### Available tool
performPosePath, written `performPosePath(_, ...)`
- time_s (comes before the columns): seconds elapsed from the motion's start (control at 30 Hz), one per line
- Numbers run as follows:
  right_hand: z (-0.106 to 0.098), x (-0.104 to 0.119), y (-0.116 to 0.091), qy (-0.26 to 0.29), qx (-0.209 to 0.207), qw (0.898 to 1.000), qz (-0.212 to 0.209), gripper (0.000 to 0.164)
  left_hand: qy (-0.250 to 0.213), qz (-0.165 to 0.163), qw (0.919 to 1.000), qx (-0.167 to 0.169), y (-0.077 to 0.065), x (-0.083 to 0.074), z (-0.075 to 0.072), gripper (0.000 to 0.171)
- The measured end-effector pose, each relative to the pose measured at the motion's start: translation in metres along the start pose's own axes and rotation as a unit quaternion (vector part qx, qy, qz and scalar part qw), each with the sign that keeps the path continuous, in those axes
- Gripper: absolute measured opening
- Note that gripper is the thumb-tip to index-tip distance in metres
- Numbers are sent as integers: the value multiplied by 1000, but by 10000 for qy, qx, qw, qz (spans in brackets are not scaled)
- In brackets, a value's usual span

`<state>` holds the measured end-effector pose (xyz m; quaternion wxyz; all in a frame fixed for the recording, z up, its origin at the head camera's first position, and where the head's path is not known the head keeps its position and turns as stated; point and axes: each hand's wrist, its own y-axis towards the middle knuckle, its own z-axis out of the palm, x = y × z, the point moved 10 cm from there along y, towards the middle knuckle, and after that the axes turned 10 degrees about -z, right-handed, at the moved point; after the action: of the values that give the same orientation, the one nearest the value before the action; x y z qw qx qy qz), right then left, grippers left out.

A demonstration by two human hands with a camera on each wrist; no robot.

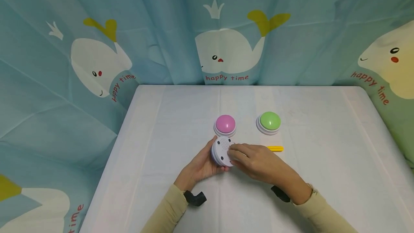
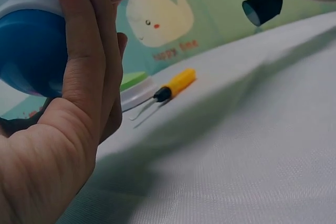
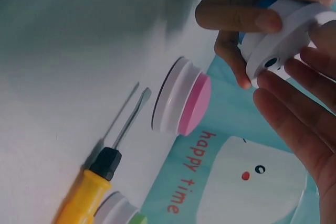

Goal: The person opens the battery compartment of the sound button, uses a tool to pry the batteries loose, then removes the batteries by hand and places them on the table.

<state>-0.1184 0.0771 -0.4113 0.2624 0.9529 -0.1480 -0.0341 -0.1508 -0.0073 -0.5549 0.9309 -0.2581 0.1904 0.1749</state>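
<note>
A round push button with a white base [image 1: 221,152] and a blue dome [image 2: 34,51] is gripped by my left hand [image 1: 203,164]. The base's underside, with dark round feet and a patch of small holes, faces up and toward my right hand [image 1: 257,163]. Fairly straight right fingers [image 3: 294,111] touch that underside; they cover part of it. A pink push button [image 1: 225,124] sits just beyond the held one. A yellow-handled screwdriver [image 3: 97,182] with a flat tip lies on the table, partly hidden behind my right hand in the head view.
A green push button [image 1: 270,122] stands farther back to the right on the white-covered table [image 1: 181,118]. Behind the table's back edge hangs a blue curtain [image 1: 168,46] printed with whales. A dark band [image 1: 195,198] is on my left wrist.
</note>
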Motion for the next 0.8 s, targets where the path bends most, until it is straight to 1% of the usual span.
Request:
performPosePath(0.13, 1, 1, -1, -21, -51, 10000, 41, 43, -121, 28, 9999, -5, 0, -1, 0, 84)
performPosePath(0.27, 3, 1, -2, -91, -63, 9999, 107, 46, -159, 23, 9998, -92, 0, -1, -3, 85)
performPosePath(0.37, 4, 2, -4, -185, -102, 9996, 179, 44, -187, 29, 9998, -110, 0, -1, -4, 85)
performPosePath(0.5, 5, 3, -4, -310, -294, 9987, 272, 33, -234, 62, 9997, 8, -1, -3, -2, 84)
performPosePath(0.57, 5, 3, -5, -348, -401, 9981, 297, 30, -290, 80, 9995, 83, -2, -4, 0, 84)
performPosePath(0.8, 5, 6, -5, -410, -557, 9969, 382, 31, -419, 147, 9987, 267, -5, -6, 4, 82)
